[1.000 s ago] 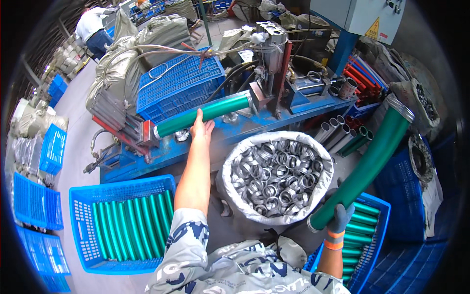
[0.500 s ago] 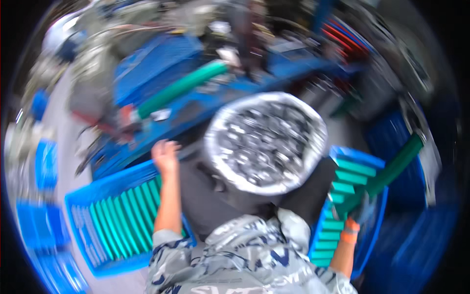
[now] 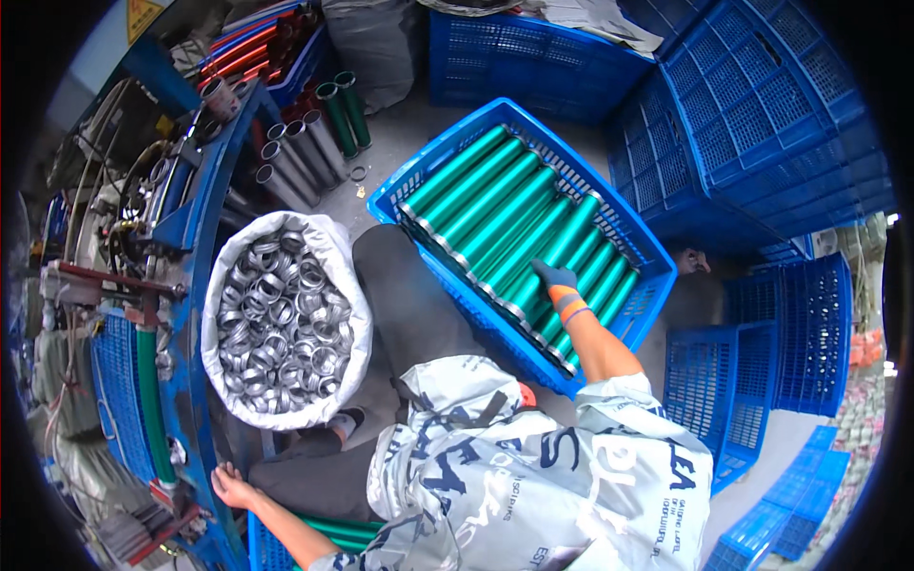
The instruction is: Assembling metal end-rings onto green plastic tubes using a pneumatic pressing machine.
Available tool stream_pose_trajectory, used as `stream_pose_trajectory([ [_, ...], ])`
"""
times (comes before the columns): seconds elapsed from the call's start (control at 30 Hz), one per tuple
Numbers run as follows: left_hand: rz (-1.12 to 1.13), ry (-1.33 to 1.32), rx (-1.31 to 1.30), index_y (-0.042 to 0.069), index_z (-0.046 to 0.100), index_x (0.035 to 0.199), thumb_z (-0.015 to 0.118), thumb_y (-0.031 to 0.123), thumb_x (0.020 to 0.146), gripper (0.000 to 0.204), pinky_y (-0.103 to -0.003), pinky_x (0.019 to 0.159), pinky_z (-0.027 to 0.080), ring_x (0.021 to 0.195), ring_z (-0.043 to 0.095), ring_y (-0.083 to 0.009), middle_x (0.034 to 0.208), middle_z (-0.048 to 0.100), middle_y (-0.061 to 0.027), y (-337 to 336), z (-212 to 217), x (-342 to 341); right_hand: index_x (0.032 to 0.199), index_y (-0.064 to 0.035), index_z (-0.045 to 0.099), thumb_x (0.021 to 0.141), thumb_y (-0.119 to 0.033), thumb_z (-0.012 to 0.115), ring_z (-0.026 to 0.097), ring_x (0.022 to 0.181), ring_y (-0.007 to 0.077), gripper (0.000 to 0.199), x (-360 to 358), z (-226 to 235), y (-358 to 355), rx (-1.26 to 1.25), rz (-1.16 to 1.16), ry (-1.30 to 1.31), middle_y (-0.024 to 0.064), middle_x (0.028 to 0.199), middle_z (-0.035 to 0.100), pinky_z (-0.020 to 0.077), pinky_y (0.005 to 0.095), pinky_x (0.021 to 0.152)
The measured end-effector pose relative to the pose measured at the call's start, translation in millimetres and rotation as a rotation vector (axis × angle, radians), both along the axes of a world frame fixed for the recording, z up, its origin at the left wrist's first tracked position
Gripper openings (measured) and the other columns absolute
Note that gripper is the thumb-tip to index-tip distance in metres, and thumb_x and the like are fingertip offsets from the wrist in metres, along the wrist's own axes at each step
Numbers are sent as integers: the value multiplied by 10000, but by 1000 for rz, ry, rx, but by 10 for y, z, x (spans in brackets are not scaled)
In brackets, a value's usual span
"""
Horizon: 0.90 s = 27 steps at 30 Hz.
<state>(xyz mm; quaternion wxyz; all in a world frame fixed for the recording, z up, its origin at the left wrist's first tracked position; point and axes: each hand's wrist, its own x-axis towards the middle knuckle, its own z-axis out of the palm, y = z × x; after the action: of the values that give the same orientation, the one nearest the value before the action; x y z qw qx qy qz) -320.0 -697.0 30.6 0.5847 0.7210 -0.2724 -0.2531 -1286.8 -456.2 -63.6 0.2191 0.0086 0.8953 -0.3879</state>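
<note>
My right hand [image 3: 558, 284], in a dark glove with an orange cuff, reaches into a blue crate [image 3: 640, 240] and curls over one green tube [image 3: 533, 276] among several lying side by side. My left hand [image 3: 229, 484] is bare, with its fingers spread. It rests by the lower edge of the blue machine frame [image 3: 205, 285] and holds nothing. Another green tube [image 3: 149, 400] sits along the machine, a little above and left of that hand.
A white sack of metal rings [image 3: 282, 319] stands between the machine and my body. Grey and green tubes [image 3: 303, 152] lean by the machine's far end. Empty blue crates [image 3: 781, 124] are stacked at the right. A second crate with green tubes [image 3: 328, 529] lies under my left arm.
My view has swung from the machine toward the crate on my right. The right hand brought its green tube down into the crate. The left hand left the tube on the machine and dropped back.
</note>
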Motion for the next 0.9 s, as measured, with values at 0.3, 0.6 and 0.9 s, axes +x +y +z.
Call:
stream_pose_trajectory([
  [0.3, -64, -271, -51, -73, 676, 1412, 782, 195, 1088, 434, -355, 890, 644, 1056, 795, -260, 1255, 803, -223, 466, 39, -440, 1696, 126, 362, 794, -477, 991, 658, 1413, 436, 1255, -502, -303, -882, -273, -57, 90, 350, 1526, 642, 524, 445, 1203],
  [0.6, 270, -768, 187, -95, 752, 1269, 817, 158, 1005, 371, -456, 1001, 589, 1043, 730, -322, 1198, 799, -245, 2042, -163, 260, 1401, -115, 745, 1050, -309, 768, 796, 959, 319, 402, 408, 393, -2281, -412, 583, 360, 184, 1368, 764, 610, 454, 865],
  [0.9, -1031, -403, 113, 6, 690, 1414, 786, 261, 1013, 484, -464, 994, 631, 1175, 765, -370, 1314, 743, -194, 1446, 3606, -2023, 1489, -13, 717, 1087, -94, 724, 710, 1279, 211, 411, 3778, 1698, -3143, -549, 1538, 0, 130, 1420, 762, 551, 360, 1135],
])
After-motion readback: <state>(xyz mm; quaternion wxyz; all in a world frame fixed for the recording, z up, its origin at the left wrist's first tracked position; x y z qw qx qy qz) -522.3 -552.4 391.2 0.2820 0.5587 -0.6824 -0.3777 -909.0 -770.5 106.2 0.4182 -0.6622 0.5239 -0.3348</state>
